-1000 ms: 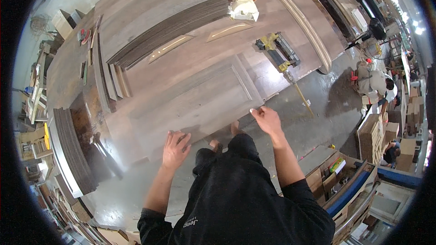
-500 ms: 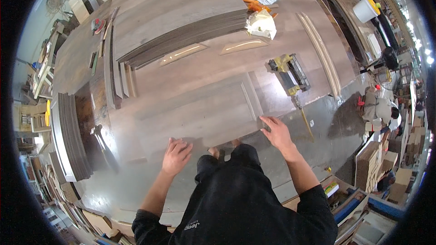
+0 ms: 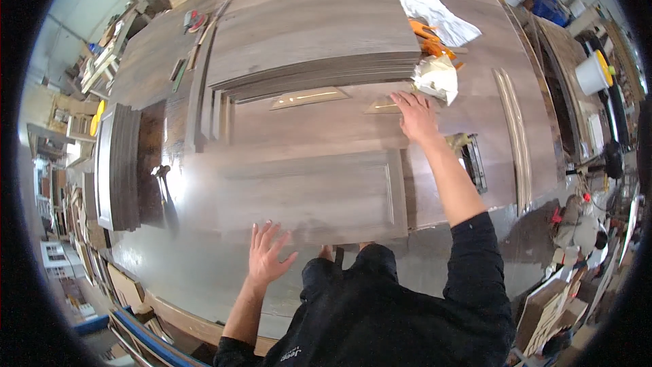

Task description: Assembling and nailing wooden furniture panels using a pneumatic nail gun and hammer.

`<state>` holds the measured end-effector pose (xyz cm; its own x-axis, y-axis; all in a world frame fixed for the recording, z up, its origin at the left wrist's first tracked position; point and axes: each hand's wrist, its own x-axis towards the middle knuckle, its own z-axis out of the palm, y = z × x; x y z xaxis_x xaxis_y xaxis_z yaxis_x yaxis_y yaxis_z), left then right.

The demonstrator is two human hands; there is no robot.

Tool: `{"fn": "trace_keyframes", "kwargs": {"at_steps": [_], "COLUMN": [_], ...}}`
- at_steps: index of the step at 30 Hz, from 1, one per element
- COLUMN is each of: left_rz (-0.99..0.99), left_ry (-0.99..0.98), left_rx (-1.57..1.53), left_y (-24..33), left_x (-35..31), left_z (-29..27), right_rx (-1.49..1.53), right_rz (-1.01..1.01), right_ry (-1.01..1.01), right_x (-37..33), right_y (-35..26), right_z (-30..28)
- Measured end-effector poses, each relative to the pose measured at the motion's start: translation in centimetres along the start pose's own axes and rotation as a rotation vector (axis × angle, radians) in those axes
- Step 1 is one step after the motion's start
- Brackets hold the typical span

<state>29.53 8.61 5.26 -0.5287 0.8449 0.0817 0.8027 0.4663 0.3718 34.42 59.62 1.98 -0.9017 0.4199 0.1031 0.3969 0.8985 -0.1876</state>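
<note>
A grey-brown framed panel (image 3: 305,194) lies flat in front of me, with moulding along its right end. My left hand (image 3: 268,258) is over its near edge, fingers spread and holding nothing; whether it touches the panel cannot be made out. My right hand (image 3: 418,119) reaches past the panel, fingers stretched out at a short mitred wood strip (image 3: 380,106) bearing a line of pale glue. The fingertips partly cover that strip. To its left lies a similar glue-lined strip (image 3: 299,100). A nail gun (image 3: 475,163) with yellow tape rests beside my right forearm, which hides part of it.
Beyond the strips lies a stack of thin boards (image 3: 326,68). Crumpled paper (image 3: 437,78), an orange tool (image 3: 435,44) and white cloth (image 3: 441,17) lie farther right. Long glue-lined mouldings (image 3: 516,139) stretch along the right. A hammer (image 3: 163,187) and stacked panels (image 3: 122,170) are left.
My right hand has moved from the panel's right corner forward to the glued strip. My left hand's fingers have spread. The whole view has shifted.
</note>
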Motion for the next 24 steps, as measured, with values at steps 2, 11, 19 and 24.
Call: {"fn": "trace_keyframes", "kwargs": {"at_steps": [2, 11, 19, 24], "left_rz": [-0.036, -0.121, 0.294, 0.479], "left_ry": [0.039, 0.206, 0.106, 0.112], "left_rx": [-0.015, -0.017, 0.159, 0.141], "left_y": [1.3, 2.3, 2.8, 0.7], "left_x": [-0.5, -1.0, 6.6, 4.3], "left_z": [0.1, -0.4, -6.6, -7.4], "right_rx": [-0.06, 0.732, 1.882, 1.974], "right_rz": [0.049, 0.123, 0.59, 0.728], "right_ry": [-0.172, -0.304, -0.988, -1.006], "right_x": [2.5, 3.1, -10.0, -14.0], "right_y": [1.1, -7.2, -21.3, -25.8], "right_z": [1.0, -5.4, 1.5, 2.8]}}
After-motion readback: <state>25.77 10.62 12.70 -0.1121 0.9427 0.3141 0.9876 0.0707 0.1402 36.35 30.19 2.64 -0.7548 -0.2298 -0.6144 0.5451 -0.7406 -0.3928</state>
